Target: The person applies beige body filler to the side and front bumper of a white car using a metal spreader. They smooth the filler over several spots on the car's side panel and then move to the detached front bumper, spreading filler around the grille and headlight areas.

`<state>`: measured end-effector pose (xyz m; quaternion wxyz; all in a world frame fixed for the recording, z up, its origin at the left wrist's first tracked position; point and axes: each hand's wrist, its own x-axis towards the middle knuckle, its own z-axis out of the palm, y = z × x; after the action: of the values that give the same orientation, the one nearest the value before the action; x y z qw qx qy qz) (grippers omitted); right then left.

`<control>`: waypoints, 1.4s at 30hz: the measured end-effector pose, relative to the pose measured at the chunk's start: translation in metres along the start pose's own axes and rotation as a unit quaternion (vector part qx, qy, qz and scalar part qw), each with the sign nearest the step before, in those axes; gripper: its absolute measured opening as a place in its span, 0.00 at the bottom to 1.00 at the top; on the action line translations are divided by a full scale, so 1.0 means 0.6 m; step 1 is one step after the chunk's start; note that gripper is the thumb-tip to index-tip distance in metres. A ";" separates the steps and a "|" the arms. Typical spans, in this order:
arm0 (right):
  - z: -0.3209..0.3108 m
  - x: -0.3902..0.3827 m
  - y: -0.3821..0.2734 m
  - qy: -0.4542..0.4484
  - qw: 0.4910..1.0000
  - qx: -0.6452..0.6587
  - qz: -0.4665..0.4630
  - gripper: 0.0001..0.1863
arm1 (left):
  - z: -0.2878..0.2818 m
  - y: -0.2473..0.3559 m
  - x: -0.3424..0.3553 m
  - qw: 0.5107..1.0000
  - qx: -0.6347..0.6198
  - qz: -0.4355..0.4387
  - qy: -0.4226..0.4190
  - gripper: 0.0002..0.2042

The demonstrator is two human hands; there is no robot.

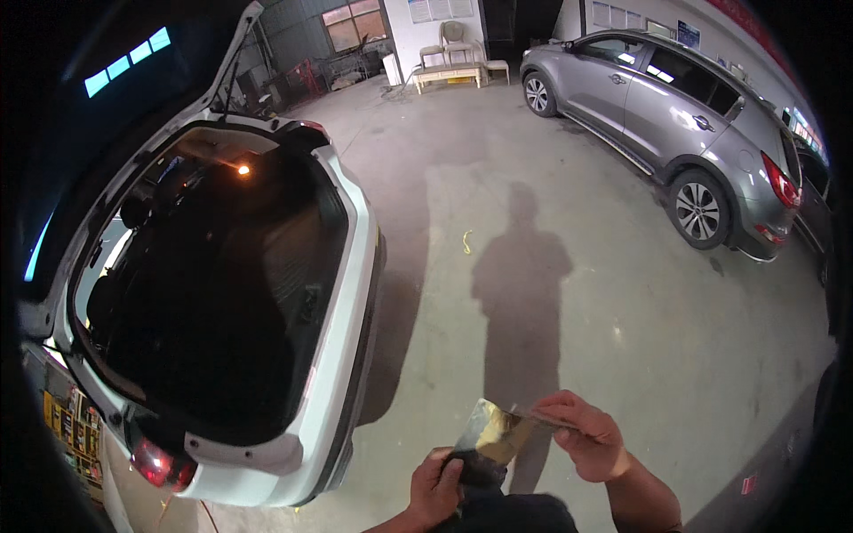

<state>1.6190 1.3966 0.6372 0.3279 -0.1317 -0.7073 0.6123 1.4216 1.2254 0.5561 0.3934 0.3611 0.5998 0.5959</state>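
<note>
1 shiny sheet [491,433] in L fingers [435,465]; posters [440,10] illeg.

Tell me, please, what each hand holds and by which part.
Left hand: a shiny plate, by its dark lower end. Right hand: a thin piece, exact hold unclear.

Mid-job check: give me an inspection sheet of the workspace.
Surface: grey floor, crossed by shadows.
Job's things: flat shiny piece and thin flat piece; exact kinds unclear.
Clutter: curled yellow scrap and small red patch on the floor.
Left hand: grips the flat shiny piece.
Right hand: pinches the thin flat piece.
Cables: thin reddish line at lower left, possibly a cord.
Surroundings: white car at left, tailgate raised; grey car at right.
</note>
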 end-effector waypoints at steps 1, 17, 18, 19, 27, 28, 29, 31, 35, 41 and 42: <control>-0.029 0.041 0.004 0.003 0.999 0.007 0.036 0.19 | 0.008 0.006 0.049 1.000 -0.023 0.009 0.013 0.10; -0.518 0.743 0.358 0.234 0.817 0.527 -0.001 0.22 | 0.106 0.049 0.880 0.999 0.014 -0.008 0.034 0.14; -0.531 0.806 0.363 0.232 0.801 0.552 0.023 0.22 | 0.112 0.063 0.923 0.998 0.025 -0.026 0.045 0.12; -0.535 0.865 0.359 0.219 0.798 0.560 0.029 0.22 | 0.114 0.060 0.957 0.998 -0.033 -0.015 0.057 0.12; -0.578 1.234 0.452 -0.005 0.924 0.380 -0.030 0.23 | 0.057 0.048 1.306 0.970 -0.072 -0.085 0.216 0.09; -0.583 1.284 0.481 -0.068 0.932 0.351 -0.053 0.23 | 0.043 0.054 1.354 0.960 -0.103 -0.100 0.239 0.09; -0.584 1.340 0.502 -0.113 0.942 0.305 -0.076 0.24 | 0.022 0.051 1.408 0.965 -0.111 -0.056 0.233 0.09; -0.598 1.447 0.540 -0.216 0.963 0.159 0.004 0.23 | -0.033 0.049 1.498 0.969 -0.121 0.020 0.215 0.09; -0.622 1.629 0.691 -0.149 0.962 0.050 0.225 0.19 | -0.156 0.123 1.717 0.973 -0.200 -0.006 0.112 0.10; -0.614 2.022 0.664 0.080 0.929 0.362 -0.001 0.15 | -0.297 0.138 2.032 0.935 -0.307 -0.118 -0.134 0.14; -0.597 2.073 0.668 0.026 0.937 0.346 -0.040 0.14 | -0.314 0.116 2.081 0.960 -0.234 -0.051 -0.143 0.14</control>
<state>0.8230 2.4932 0.6442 0.3955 0.0028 -0.4475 0.8021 0.7126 2.2724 0.5704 0.5783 0.3097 0.3985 0.6409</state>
